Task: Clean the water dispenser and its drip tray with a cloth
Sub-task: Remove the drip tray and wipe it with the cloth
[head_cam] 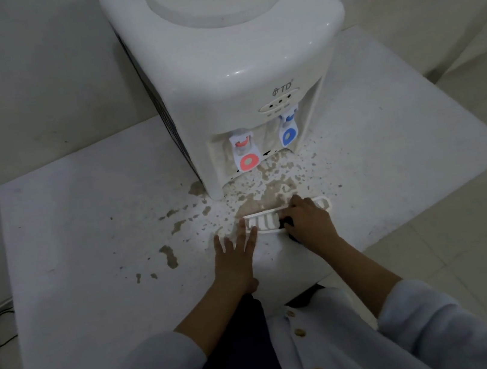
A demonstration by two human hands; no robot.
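Left hand (235, 248) flat beside drip tray (265, 221), right hand (310, 218) gripping dark cloth (287, 223) on it

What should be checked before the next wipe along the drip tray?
1. Tray steadied: ok, left hand has straight fingers pressing its left end.
2. Cloth on the tray: ok, right hand holds the dark cloth against the slots.
3. Tray out of the dispenser: ok, it lies on the table in front.
4. Tray clean: cannot tell, hands cover much of it.
5. Table around the tray clean: not ok, brown stains spread from the dispenser's base.
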